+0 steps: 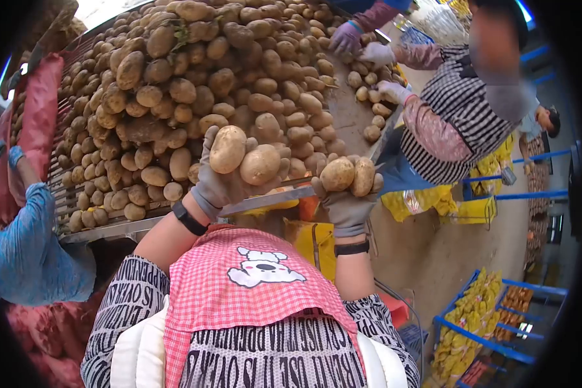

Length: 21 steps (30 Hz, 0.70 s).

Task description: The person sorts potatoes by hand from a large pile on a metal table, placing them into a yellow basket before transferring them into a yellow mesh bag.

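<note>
- Left hand [221, 181]: grey glove, fingers curled up around the left pair of potatoes [242, 157], palm up, held just over the near edge of the sorting table [110, 226].
- Right hand [347, 205]: same glove, fingers cupped round the right pair of potatoes [350, 175], which are smaller. It is off the table's near corner, above a yellow bag [420, 200].
- Done, my read: four potatoes picked and lifted clear of the potato pile [194, 84]. None set down anywhere visible.
- Left: most of it. The pile is heaped high across nearly the whole table.
- Co-worker in striped top [452, 110] has gloved hands on the sparse far end. A blue sleeve [26, 239] is at the left side.
- Filled yellow mesh sacks [465, 317] sit on a blue rack, lower right, so some output exists. Can't tell whose.
</note>
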Motion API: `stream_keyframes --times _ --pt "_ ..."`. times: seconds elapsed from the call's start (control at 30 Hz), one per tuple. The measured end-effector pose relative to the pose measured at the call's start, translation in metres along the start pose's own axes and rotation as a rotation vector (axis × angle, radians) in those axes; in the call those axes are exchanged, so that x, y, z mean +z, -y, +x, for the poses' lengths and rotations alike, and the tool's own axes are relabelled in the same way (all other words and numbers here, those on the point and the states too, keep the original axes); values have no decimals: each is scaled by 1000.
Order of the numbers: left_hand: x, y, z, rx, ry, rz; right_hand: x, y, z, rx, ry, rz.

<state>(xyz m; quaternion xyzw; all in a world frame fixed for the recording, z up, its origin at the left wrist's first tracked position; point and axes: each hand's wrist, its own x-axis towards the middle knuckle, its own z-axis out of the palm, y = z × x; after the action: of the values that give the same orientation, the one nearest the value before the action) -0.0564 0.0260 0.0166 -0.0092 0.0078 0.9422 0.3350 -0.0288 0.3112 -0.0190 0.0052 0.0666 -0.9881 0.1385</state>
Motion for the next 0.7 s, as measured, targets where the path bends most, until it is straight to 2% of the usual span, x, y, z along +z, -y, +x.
stream_keyframes --times 0.07,0.1,0.13,0.2,0.23,0.27,0.3,0.33,0.37,0.4,0.43,0.47,0.53,0.67,0.7 --pt "17 34 29 -169 -205 -25 2 -2 -61 -141 -33 110" --pt "0 49 40 -269 -134 9 -16 5 -95 -226 -344 -20" --pt "1 64 50 -325 -139 6 -23 6 -123 -310 -512 44" --pt "10 106 70 -519 -42 -163 -41 11 -181 -364 -752 -26" --pt "-3 125 78 -588 -204 14 -45 11 -200 -403 -767 -13" --pt "-16 142 87 -679 -77 -38 -48 11 -214 -434 -931 -4" --pt "-27 165 94 -691 -143 -16 -52 11 -225 -453 -1091 7" --pt "-38 190 99 -695 -212 6 -68 10 -240 -465 -1096 18" --pt "-55 213 104 -706 -215 7 -92 8 -253 -468 -1196 -28" --pt "-72 234 109 -792 -238 363 -116 7 -263 -465 -1292 -79" --pt "-80 244 112 -854 -255 720 -135 4 -274 -463 -1290 -81" --pt "-78 239 112 -842 -258 721 -156 1 -281 -449 -1278 -170" --pt "-75 223 104 -746 -210 1622 -149 2 -273 -418 -1266 -266" --pt "-105 174 86 -617 -317 1379 -103 3 -228 -392 -1288 -544" --pt "-106 157 81 -567 -350 1311 -100 8 -211 -382 -1261 -717"
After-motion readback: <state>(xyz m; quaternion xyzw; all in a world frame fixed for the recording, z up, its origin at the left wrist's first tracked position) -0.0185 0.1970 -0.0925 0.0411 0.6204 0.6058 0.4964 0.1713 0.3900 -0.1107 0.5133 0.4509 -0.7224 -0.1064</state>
